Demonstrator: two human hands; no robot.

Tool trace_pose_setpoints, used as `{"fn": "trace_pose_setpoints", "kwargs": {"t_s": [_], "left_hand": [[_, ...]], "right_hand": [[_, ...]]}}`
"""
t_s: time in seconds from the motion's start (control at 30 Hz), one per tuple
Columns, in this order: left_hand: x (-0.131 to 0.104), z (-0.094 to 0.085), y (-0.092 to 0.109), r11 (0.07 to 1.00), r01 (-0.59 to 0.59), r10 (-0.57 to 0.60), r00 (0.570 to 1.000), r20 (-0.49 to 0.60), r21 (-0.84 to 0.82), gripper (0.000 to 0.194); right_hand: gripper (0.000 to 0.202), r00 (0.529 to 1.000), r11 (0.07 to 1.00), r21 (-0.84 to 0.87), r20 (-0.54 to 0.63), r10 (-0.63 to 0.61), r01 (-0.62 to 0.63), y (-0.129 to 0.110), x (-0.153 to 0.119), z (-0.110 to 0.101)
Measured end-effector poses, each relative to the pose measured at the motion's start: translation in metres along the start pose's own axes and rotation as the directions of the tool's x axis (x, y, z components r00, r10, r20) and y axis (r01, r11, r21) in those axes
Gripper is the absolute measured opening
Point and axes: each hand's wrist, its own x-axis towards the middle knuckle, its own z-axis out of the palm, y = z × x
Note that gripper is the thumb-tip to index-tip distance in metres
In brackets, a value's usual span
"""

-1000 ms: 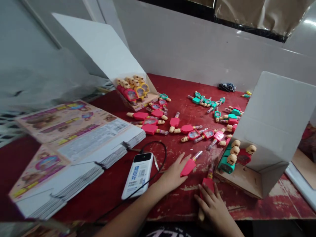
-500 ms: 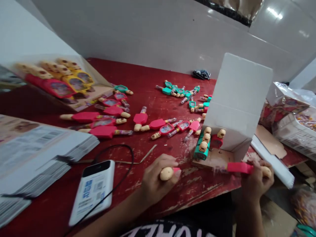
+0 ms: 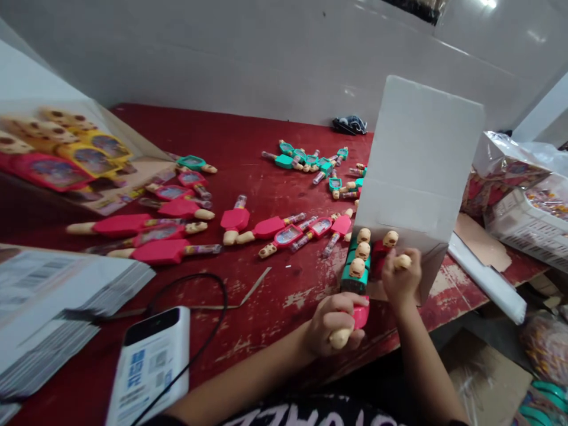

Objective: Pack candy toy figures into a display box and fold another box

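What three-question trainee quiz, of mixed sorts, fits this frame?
1. True or false: the left hand is shut on a pink toy.
2. Where is the right hand? A) on the power bank B) inside the open white box C) on the stack of flat cartons
3. What colour are the toys standing leftmost in the box?

Key: 1 true; 2 B; 3 teal.

Both hands curled (right raised).
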Motion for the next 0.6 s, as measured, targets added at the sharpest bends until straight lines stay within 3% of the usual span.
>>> {"fn": "trace_pose_setpoints", "kwargs": {"t_s": [0.1, 0.2, 0.33, 0.47, 0.53, 0.6], "left_hand": [[0.000, 0.007, -0.006, 0.998, 0.032, -0.034, 0.999, -0.040, -0.059, 0.013], [0.002, 0.019, -0.015, 0.996, -0.026, 0.021, 0.998, -0.052, -0.088, 0.015], [0.009, 0.029, -0.021, 0.994, -0.106, 0.107, 0.994, 0.013, -0.019, 0.008], [0.015, 0.029, -0.017, 0.996, -0.050, 0.047, 0.997, 0.055, 0.069, 0.014], [0.017, 0.030, -0.015, 0.997, -0.010, 0.005, 0.998, 0.058, 0.079, 0.017], [0.020, 0.035, -0.014, 0.995, 0.014, -0.020, 0.997, 0.068, 0.098, 0.016]], "right_hand": [[0.018, 0.990, 0.989, -0.070, 0.059, -0.127, 0.131, 0.005, 0.001, 0.015], [0.020, 0.968, 0.973, -0.037, 0.108, -0.224, 0.230, 0.012, -0.004, 0.019], [0.025, 0.945, 0.968, 0.104, 0.217, -0.247, 0.229, 0.024, -0.001, 0.012], [0.040, 0.894, 0.960, 0.204, 0.367, -0.258, 0.193, 0.035, 0.004, -0.008], [0.048, 0.918, 0.967, 0.209, 0.336, -0.209, 0.143, 0.038, 0.000, -0.023], [0.051, 0.979, 0.980, 0.185, 0.175, -0.103, 0.070, 0.040, -0.009, -0.037]]}}
